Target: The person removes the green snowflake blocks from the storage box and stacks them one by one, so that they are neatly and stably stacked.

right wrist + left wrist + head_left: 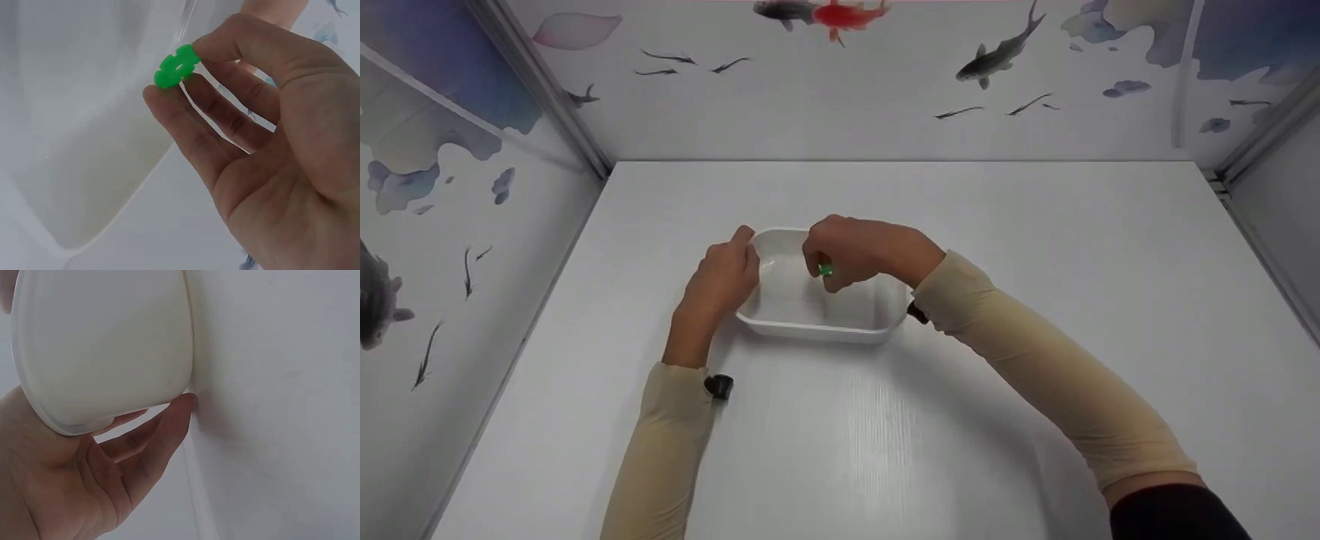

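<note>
A white rectangular plastic basin [817, 331] with rounded corners stands on the table. My left hand [723, 276] grips its left end, the thumb up at the rim. The left wrist view shows the fingers [163, 439] curled against the outer wall of the basin [107, 343], near its bottom edge. Over the inside of the basin, my right hand [855, 251] pinches a small bright green notched plastic disc [178, 66] with a hole in its middle. In the head view the green disc [826, 270] is mostly hidden by the fingers.
The white tabletop [810, 435] carries the basin. Behind it stands a white panel [870, 112] printed with fish, and another printed panel [457, 225] rises along the left. A black wrist camera [720, 386] shows at the left cuff.
</note>
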A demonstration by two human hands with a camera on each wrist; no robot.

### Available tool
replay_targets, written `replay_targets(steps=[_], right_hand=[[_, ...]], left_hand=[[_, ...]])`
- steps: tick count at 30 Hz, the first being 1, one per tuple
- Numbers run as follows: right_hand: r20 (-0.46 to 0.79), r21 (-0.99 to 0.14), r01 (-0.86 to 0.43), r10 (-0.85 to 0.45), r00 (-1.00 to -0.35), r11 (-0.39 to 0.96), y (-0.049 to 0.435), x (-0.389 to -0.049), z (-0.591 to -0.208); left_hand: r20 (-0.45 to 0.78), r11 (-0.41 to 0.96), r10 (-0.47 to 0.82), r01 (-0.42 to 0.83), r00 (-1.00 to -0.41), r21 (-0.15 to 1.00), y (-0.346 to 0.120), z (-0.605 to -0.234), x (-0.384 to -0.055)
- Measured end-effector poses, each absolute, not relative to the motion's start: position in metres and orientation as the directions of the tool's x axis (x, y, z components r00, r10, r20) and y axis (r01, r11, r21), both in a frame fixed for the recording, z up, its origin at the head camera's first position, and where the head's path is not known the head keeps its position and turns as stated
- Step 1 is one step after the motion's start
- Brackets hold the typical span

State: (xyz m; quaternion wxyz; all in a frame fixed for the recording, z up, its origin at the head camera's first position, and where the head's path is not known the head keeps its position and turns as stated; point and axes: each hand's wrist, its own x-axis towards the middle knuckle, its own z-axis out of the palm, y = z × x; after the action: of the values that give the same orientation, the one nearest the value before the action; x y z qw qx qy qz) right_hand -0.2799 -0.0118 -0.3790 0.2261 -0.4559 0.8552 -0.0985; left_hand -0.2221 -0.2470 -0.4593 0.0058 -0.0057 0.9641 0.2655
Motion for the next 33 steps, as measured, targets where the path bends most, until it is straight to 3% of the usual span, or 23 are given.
replay_targets(steps=[12,24,33], right_hand=[[0.063,-0.479,-0.796,-0.889,-0.453,0.371,0.037,-0.271,-0.376],[0.185,-0.616,-0.725,-0.837,-0.515,0.309,0.084,-0.250,-0.390],[0.277,-0.560,-0.760,-0.790,-0.546,0.330,0.116,-0.241,-0.405]], left_hand=[[-0.021,0.860,-0.015,-0.023,-1.000,0.509,-0.248,-0.460,-0.223],[-0.020,0.860,-0.010,-0.019,-1.000,0.509,-0.246,-0.462,-0.221],[-0.018,0.860,-0.019,-0.025,-1.000,0.510,-0.244,-0.459,-0.220]])
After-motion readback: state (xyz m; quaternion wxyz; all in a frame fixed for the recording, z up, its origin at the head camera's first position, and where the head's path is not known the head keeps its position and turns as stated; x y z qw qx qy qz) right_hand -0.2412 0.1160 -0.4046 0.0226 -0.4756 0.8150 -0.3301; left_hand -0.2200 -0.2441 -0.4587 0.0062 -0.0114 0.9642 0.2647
